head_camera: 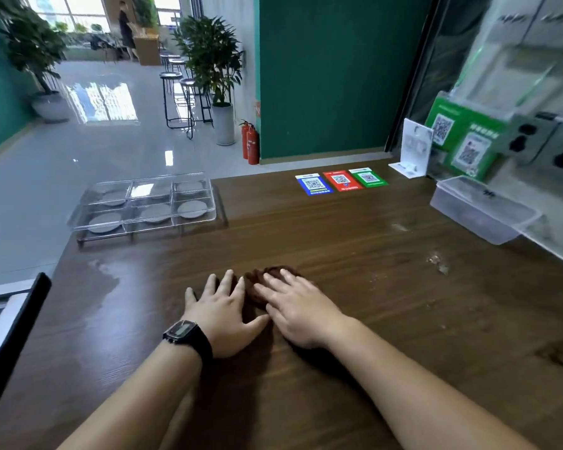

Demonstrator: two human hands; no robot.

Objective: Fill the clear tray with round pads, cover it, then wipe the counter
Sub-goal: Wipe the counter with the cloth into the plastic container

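Observation:
A dark brown cloth [255, 284] lies bunched on the wooden counter [338, 254]. My left hand [223, 315], with a black watch on its wrist, presses flat on the cloth's left part, fingers spread. My right hand [301, 308] presses flat on its right part. The clear tray [143, 204] stands at the counter's far left corner on a metal rack, with grey round pads [190, 209] in its compartments and a clear cover over it.
Crumbs and smears [437, 263] mark the counter at the right. A clear lidded box [481, 209] sits at the right wall. Three QR cards [340, 180] lie at the far edge, next to a white stand [415, 151]. A dark screen edge [10, 329] rises at left.

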